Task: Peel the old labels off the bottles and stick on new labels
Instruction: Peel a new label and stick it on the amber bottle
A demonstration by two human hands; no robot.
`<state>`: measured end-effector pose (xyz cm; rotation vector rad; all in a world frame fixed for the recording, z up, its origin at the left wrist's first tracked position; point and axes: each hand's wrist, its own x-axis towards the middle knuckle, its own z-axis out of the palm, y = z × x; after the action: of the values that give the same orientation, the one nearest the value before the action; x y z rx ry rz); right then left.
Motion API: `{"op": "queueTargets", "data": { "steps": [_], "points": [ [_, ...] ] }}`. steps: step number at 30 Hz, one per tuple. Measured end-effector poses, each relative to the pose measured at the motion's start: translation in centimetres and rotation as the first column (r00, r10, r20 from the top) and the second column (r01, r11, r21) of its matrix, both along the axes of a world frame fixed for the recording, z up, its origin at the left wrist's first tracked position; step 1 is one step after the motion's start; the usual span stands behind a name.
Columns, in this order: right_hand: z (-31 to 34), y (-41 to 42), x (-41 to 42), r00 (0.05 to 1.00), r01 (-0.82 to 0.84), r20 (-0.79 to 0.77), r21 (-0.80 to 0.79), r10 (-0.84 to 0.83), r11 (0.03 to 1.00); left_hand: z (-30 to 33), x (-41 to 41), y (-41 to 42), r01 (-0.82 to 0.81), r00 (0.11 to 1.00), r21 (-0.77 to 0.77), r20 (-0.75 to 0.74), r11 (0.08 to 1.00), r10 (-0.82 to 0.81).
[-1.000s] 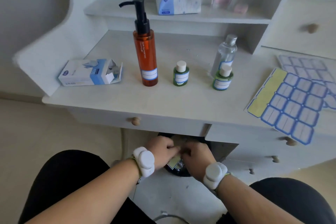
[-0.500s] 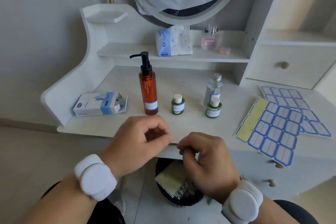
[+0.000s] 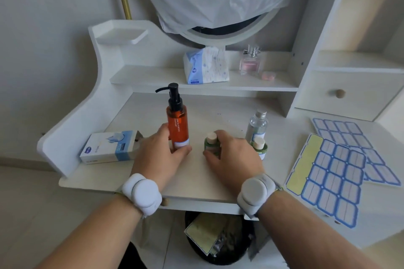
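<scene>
The left hand [image 3: 162, 155] curls round the base of the orange pump bottle [image 3: 177, 125], thumb and fingers on either side of its white label. The right hand [image 3: 232, 156] grips a small green bottle [image 3: 211, 145] with a cream cap. A second green bottle [image 3: 259, 147] and a clear bottle [image 3: 256, 125] stand just beside that hand. Blue-bordered label sheets [image 3: 328, 178] lie to the right on the white dressing table [image 3: 203, 183]. Below, a black bin [image 3: 220, 239] holds a used backing sheet.

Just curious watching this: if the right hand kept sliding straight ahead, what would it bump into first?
The right hand already wraps the small green bottle. Beyond that, bare desk up to the back shelf, probably; depth is unclear.
</scene>
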<state>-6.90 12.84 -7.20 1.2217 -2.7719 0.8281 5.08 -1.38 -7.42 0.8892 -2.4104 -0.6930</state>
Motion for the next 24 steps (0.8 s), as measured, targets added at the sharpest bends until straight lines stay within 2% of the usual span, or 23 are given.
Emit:
{"op": "queueTargets", "data": {
  "steps": [4,7,8,11,15,19,24],
  "points": [
    [-0.6,-1.0,-0.7,1.0,-0.002,0.025,-0.04,0.003,0.999,-0.4,-0.6,-0.3,0.042,0.999,0.042,-0.032,0.998,-0.04],
    [0.2,-1.1,-0.9,1.0,-0.015,-0.026,-0.106,0.013,0.994,0.1,-1.1,-0.3,0.048,0.995,-0.004,-0.085,0.999,-0.048],
    [-1.6,-1.0,0.1,1.0,-0.014,0.021,-0.093,0.017,0.996,-1.7,0.1,0.3,0.028,0.999,0.011,-0.041,1.0,-0.027],
    [-0.9,-0.3,0.0,0.999,-0.031,-0.016,-0.23,0.028,0.973,-1.5,-0.4,0.4,0.026,0.987,-0.083,-0.156,0.996,-0.039],
    [-0.5,-1.1,2.2,0.986,-0.166,-0.053,-0.292,0.157,0.942,-1.8,0.2,0.7,-0.048,0.969,-0.167,-0.245,0.985,0.005],
    [-0.1,-1.2,4.5,0.953,-0.299,-0.047,-0.276,0.298,0.913,-0.9,1.5,1.9,0.069,0.967,-0.235,-0.222,0.97,-0.122],
    [-1.5,-0.4,9.3,0.855,-0.513,-0.125,-0.351,0.504,0.783,-3.8,8.9,3.3,0.085,0.933,-0.366,-0.296,0.927,-0.203]
  ]
}}
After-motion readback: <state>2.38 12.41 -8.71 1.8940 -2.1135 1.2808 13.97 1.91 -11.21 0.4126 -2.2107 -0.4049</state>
